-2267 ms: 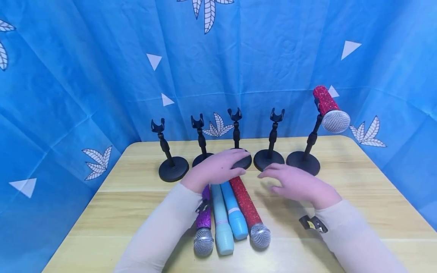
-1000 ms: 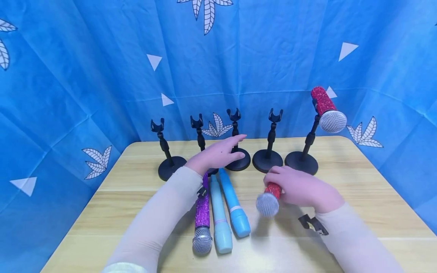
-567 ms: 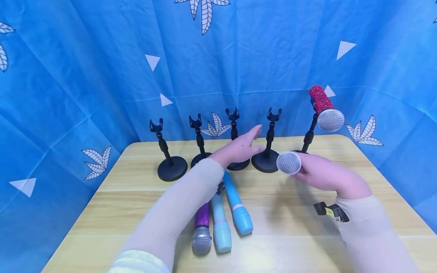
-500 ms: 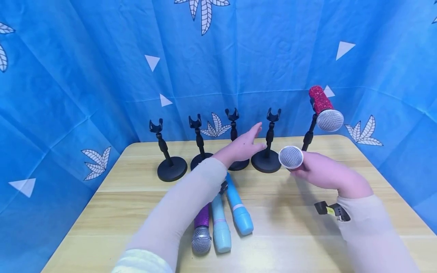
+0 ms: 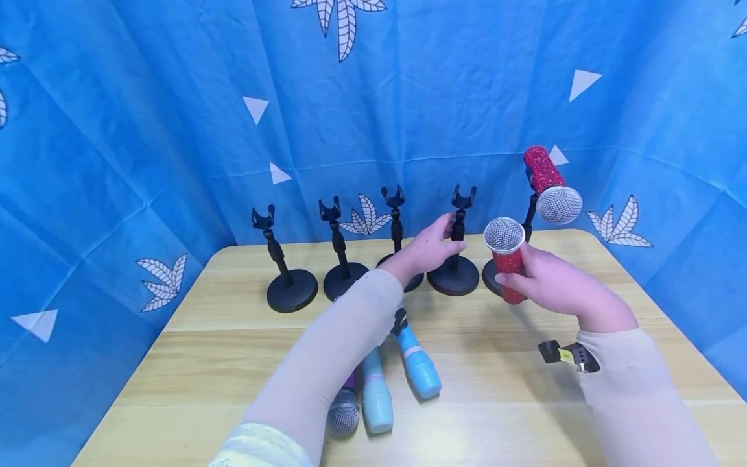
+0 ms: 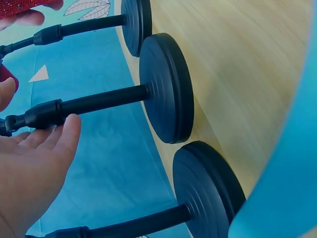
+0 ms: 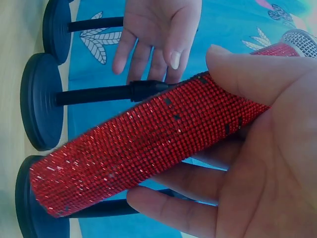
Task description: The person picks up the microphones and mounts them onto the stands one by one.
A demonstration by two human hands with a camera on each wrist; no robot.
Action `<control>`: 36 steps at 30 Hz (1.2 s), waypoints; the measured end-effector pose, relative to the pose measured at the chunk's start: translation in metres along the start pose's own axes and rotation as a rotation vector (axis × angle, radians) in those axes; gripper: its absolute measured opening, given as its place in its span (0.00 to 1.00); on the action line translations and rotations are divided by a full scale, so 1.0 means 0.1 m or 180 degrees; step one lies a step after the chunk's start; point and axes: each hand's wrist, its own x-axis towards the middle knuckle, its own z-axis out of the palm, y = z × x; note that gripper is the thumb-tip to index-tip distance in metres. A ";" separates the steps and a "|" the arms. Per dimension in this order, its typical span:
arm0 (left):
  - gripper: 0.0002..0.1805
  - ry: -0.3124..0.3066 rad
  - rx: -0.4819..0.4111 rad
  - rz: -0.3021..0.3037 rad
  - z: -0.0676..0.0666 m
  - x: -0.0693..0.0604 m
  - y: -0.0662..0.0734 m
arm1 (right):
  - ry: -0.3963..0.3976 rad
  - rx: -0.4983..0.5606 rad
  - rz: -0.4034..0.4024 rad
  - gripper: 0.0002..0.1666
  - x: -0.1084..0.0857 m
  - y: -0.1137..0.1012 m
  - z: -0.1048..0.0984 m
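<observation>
Right grip (image 5: 551, 280): curled round the red microphone (image 5: 506, 263), thumb on one side, fingers on the other
Right forearm (image 5: 633, 376): below and right of the microphone, in a pale sleeve (image 5: 650, 412), slanting up toward it
Left grip (image 5: 430, 247): left of the microphone, thumb apart from the loosely straight fingers
Left forearm (image 5: 332, 363): pale-sleeved, slanting up from below and left of the microphone

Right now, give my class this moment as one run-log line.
Right hand: holds red rhinestone microphone | Left hand: at microphone stand, second from right | Rightmost stand: bears crimson glitter microphone
</observation>
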 end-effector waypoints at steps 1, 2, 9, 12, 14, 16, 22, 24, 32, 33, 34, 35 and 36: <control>0.40 0.0002 0.0003 0.0003 0.00 0.00 -0.01 | 0.0012 -0.0009 0.0004 0.33 0.00 0.00 0.00; 0.39 0.0002 0.0006 0.0015 0.00 -0.01 -0.02 | 0.0029 -0.0036 0.0008 0.34 0.01 0.01 0.00; 0.30 -0.0018 0.0146 0.0149 -0.01 -0.08 -0.02 | 0.0078 -0.0139 0.0070 0.37 0.02 0.00 -0.02; 0.23 -0.0037 0.0316 0.0231 0.01 -0.14 0.02 | 0.0061 -0.0150 0.0058 0.38 0.02 -0.01 -0.02; 0.17 -0.0032 0.0403 0.0285 0.02 -0.17 0.03 | 0.0048 -0.0126 0.0069 0.39 0.02 -0.03 -0.02; 0.13 -0.0026 0.0478 0.0320 0.04 -0.20 0.04 | 0.0044 -0.0088 0.0099 0.40 0.02 -0.04 -0.02; 0.13 -0.0156 0.0681 0.0348 0.04 -0.34 0.06 | 0.0098 -0.0020 0.0210 0.42 0.02 -0.09 -0.02; 0.14 -0.0241 0.0669 0.0386 0.00 -0.40 0.05 | 0.0141 -0.0008 0.0203 0.42 0.03 -0.11 -0.01; 0.16 -0.0404 0.0705 0.0294 -0.18 -0.70 -0.03 | 0.0288 0.0102 0.0111 0.37 0.02 -0.19 0.03; 0.16 -0.0398 0.0723 0.0284 -0.20 -0.73 -0.04 | 0.0308 0.0122 0.0082 0.35 0.02 -0.19 0.04; 0.16 -0.0400 0.0726 0.0272 -0.21 -0.76 -0.05 | 0.0324 0.0137 0.0040 0.34 0.01 -0.19 0.05; 0.16 -0.0401 0.0743 0.0278 -0.23 -0.79 -0.06 | 0.0355 0.0141 -0.0014 0.33 0.01 -0.19 0.06; 0.16 -0.0402 0.0743 0.0282 -0.24 -0.82 -0.07 | 0.0384 0.0165 -0.0076 0.32 0.01 -0.20 0.07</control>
